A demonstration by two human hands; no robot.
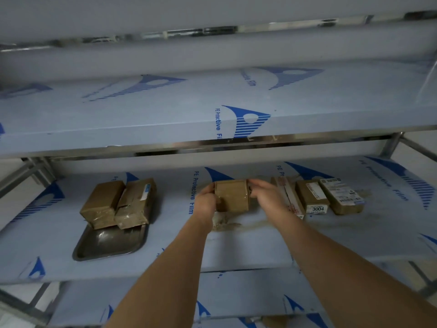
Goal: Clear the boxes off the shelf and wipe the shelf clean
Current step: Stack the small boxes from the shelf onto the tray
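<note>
A brown taped cardboard box (231, 195) is held between both hands above the middle of the shelf (248, 245), which is covered in blue protective film. My left hand (205, 204) grips its left side and my right hand (266, 194) grips its right side. Two brown boxes (118, 204) lie side by side on the far end of a metal tray (111, 242) at the left. Three more boxes (319, 197) lie in a row at the right, one labelled 3004. A brownish dirt smear (233, 225) marks the shelf under my hands.
Another film-covered shelf (165, 114) hangs close above, and a lower shelf (236, 299) shows below. Metal frame posts (390, 145) stand at the right and left ends. Dirt also stains the film around the right-hand boxes.
</note>
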